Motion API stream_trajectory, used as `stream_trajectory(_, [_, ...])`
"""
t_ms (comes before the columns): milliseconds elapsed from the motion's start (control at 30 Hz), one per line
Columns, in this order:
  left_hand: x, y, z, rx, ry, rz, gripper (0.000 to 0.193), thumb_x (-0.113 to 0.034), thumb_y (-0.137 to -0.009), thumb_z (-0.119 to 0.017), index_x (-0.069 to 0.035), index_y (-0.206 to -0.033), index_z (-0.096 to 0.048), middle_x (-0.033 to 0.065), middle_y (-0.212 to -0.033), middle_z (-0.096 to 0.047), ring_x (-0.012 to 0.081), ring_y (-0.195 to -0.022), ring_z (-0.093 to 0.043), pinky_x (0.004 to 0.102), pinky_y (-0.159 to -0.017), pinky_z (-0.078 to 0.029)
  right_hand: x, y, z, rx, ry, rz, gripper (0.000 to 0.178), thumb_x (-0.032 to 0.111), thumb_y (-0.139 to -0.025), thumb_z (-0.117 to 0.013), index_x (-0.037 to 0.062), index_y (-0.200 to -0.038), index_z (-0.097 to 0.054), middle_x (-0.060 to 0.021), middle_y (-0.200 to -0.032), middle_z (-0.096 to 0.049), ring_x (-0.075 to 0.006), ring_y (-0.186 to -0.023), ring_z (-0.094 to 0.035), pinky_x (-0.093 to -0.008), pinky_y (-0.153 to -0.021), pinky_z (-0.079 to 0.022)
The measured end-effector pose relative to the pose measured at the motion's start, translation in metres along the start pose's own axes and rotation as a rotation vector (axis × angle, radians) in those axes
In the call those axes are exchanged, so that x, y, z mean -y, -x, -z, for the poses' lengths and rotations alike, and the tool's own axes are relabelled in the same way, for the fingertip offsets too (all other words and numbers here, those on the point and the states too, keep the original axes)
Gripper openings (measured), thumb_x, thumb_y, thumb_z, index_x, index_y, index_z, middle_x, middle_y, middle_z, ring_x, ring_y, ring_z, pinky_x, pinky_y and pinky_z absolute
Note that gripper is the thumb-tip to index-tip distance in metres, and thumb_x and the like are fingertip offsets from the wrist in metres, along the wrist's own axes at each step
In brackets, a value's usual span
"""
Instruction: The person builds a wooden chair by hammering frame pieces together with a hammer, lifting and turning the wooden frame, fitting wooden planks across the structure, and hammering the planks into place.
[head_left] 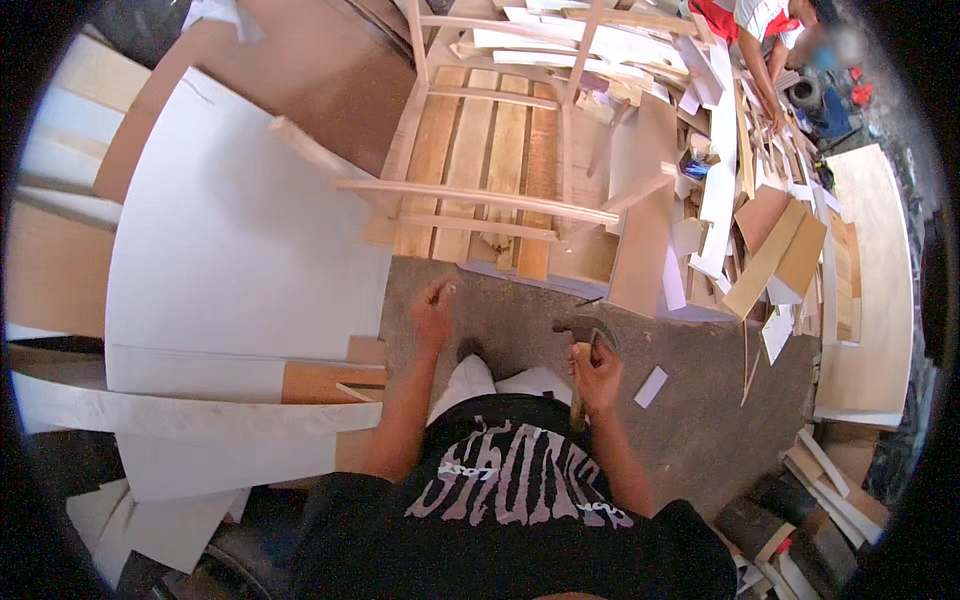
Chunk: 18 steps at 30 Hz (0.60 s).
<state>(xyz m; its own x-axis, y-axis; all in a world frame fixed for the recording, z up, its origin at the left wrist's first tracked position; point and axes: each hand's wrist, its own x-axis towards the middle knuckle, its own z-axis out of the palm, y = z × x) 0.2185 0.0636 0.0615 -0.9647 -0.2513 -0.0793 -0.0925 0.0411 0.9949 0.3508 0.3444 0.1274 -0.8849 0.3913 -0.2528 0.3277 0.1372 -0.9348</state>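
Note:
My right hand (598, 372) grips a claw hammer (578, 398) close below its dark metal head, with the wooden handle pointing down toward my body. My left hand (433, 316) is raised in front of me with its fingers curled together; whatever they may pinch is too small to make out. Beyond both hands, a light wooden chair-like frame (480, 198) of legs and crossbars lies on a slatted wooden surface (461, 150). Neither hand touches the frame. Its nearest crossbar runs across in front of me, above the level of the slats.
Large white panels (250, 250) are stacked on the left. Loose boards and offcuts (775, 255) pile up at the right, beside a leaning pale panel (870, 290). Another person (765, 50) bends over scraps at the far right. A small white offcut (651, 386) lies on the floor.

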Motion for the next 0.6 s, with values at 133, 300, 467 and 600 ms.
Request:
stream_trajectory(133, [-0.031, -0.01, 0.019, -0.108, -0.301, -0.144, 0.026, -0.006, -0.086, -0.065, -0.005, -0.112, -0.069, 0.0096, -0.092, -0.071, 0.0166, -0.079, -0.067, 0.0307, -0.071, -0.054, 0.013, 0.029, -0.03, 0.055, -0.056, -0.051, 0.021, 0.014, -0.092, -0.065, 0.0, -0.107, -0.065, -0.0032, -0.081, -0.064, -0.0098, -0.066, -0.058, -0.0254, -0.057, -0.048])
stream_trajectory(300, [-0.015, -0.064, 0.026, -0.018, -0.504, -0.352, 0.024, -0.007, -0.085, -0.066, -0.003, -0.109, -0.068, 0.0141, -0.093, -0.07, 0.0247, -0.08, -0.069, 0.0362, -0.071, -0.054, 0.002, 0.048, -0.071, 0.07, -0.17, -0.13, 0.023, 0.015, -0.091, -0.066, -0.0002, -0.108, -0.065, -0.0042, -0.083, -0.065, -0.0097, -0.068, -0.059, -0.0256, -0.057, -0.048])
stream_trajectory(467, [0.013, -0.123, 0.009, 0.066, -0.382, -0.465, 0.021, -0.008, -0.085, -0.067, -0.004, -0.105, -0.068, 0.0141, -0.093, -0.07, 0.0266, -0.082, -0.068, 0.0351, -0.071, -0.055, -0.009, 0.054, -0.09, 0.038, -0.108, -0.155, 0.024, 0.015, -0.091, -0.066, -0.0012, -0.109, -0.064, -0.0047, -0.081, -0.065, -0.0108, -0.067, -0.06, -0.0256, -0.058, -0.049])
stream_trajectory(600, [0.018, -0.158, 0.002, -0.002, -0.343, -0.624, 0.018, -0.008, -0.084, -0.068, -0.004, -0.101, -0.07, 0.0135, -0.093, -0.07, 0.0259, -0.082, -0.068, 0.0347, -0.072, -0.055, -0.005, 0.034, -0.106, 0.075, -0.062, -0.163, 0.023, 0.016, -0.091, -0.067, -0.0003, -0.107, -0.064, -0.0034, -0.081, -0.065, -0.0099, -0.068, -0.06, -0.0252, -0.059, -0.049])
